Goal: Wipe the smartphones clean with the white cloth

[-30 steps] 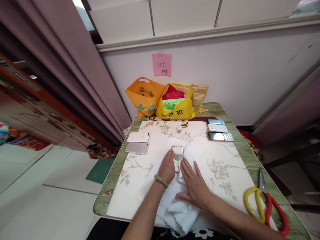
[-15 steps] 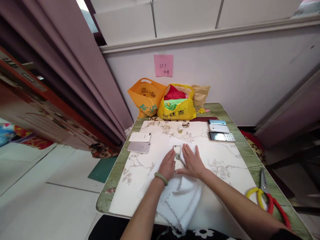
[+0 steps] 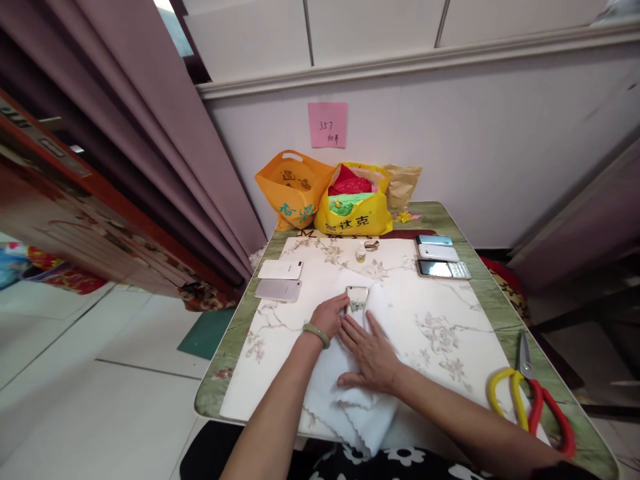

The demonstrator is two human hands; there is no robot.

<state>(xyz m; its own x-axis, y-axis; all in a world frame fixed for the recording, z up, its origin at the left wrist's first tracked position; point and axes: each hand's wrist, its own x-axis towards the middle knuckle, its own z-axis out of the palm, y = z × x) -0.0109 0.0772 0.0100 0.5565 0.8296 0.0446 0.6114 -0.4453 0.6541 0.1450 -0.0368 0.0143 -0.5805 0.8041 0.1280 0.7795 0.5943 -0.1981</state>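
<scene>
A pale smartphone (image 3: pixel 358 297) with a small dark picture on its back lies face down on a white cloth (image 3: pixel 345 407). My left hand (image 3: pixel 332 315), with a green bangle at the wrist, holds the phone's left edge. Flat across the cloth, over the phone's lower end, lies my right hand (image 3: pixel 369 355), its fingers stretched out and the thumb apart. That lower end is hidden under hand and cloth. The cloth's scalloped edge hangs towards my lap.
Left lie a white phone (image 3: pixel 281 269) and a grey phone (image 3: pixel 278 290); several phones (image 3: pixel 438 252) lie right. Scissors (image 3: pixel 525 373) rest near the right edge. A small bottle (image 3: pixel 361 252), an orange bag (image 3: pixel 295 193) and a yellow bag (image 3: pixel 355 217) stand behind.
My right hand has moved down from the phone's right side onto its lower end and the cloth. My left hand has shifted slightly left, still at the phone's left edge.
</scene>
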